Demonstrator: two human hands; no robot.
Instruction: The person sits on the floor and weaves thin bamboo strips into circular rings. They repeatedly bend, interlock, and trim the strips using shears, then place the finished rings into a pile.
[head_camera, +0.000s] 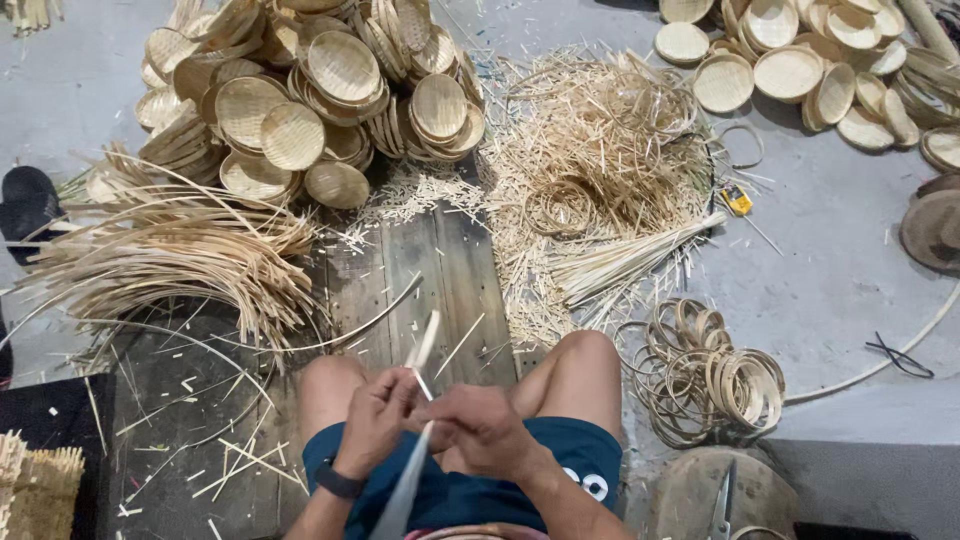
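Person seated on the floor (840, 250), knees toward a plank board (430, 270); both hands, left hand (375, 420) and right hand (480, 430), meet over the lap on a thin strip (425, 350) that runs up between the knees. Beyond the board a heap of woven trays (300, 100); left of the board a sheaf of long splints (180, 250); right of it loose shavings (590, 140), with a bundle of sticks (630, 260) at their near edge. Coiled rings (705, 375) lie just right of the right knee, scissors (722, 500) nearer still, a second pile of trays (800, 60) far right.
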